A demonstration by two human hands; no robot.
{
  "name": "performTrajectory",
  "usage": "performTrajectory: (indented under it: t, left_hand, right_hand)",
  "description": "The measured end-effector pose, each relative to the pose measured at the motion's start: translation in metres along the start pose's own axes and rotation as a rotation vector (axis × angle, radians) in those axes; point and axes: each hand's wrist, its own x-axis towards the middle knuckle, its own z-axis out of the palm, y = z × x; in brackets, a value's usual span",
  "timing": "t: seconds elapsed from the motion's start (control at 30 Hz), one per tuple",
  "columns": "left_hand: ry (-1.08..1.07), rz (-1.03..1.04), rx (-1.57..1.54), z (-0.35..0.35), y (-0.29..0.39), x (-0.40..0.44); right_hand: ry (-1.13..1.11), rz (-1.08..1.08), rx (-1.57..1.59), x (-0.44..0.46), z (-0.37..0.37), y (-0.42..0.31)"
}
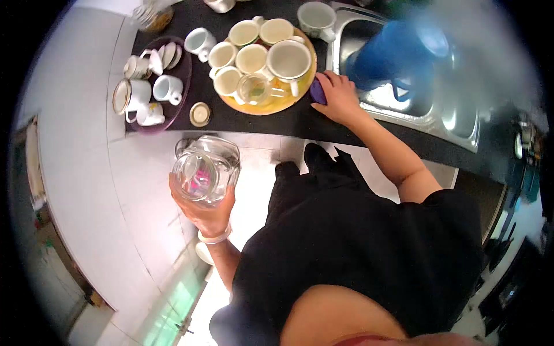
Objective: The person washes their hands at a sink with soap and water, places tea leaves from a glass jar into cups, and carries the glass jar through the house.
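Note:
My left hand (pixel 208 216) is wrapped round a clear glass jar (pixel 210 167), held in front of the counter, with something pink showing through the glass. On the counter's front edge my right hand (pixel 337 98) has its fingers closed over a small purple object (pixel 317 91), between the sink and a round yellow tray (pixel 265 108). Several cups and mugs (pixel 289 60) and a clear glass cup (pixel 254 88) stand on that tray. Left of it lies a small round lid (pixel 199 114).
A purple tray (pixel 186 86) at the left holds cups, a teapot and small dishes. A white mug (pixel 199 42) stands between the trays, and another cup (pixel 317 19) is beside the sink. A large blue jug (pixel 392 55) is over the steel sink (pixel 430 118).

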Motion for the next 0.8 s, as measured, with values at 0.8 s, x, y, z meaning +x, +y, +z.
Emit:
performTrajectory:
  t: [0.8]
  left_hand:
    - [0.731,-0.316,0.246,-0.197,-0.160,-0.354]
  right_hand:
    - [0.013,-0.899,-0.021,-0.137,0.149,-0.155]
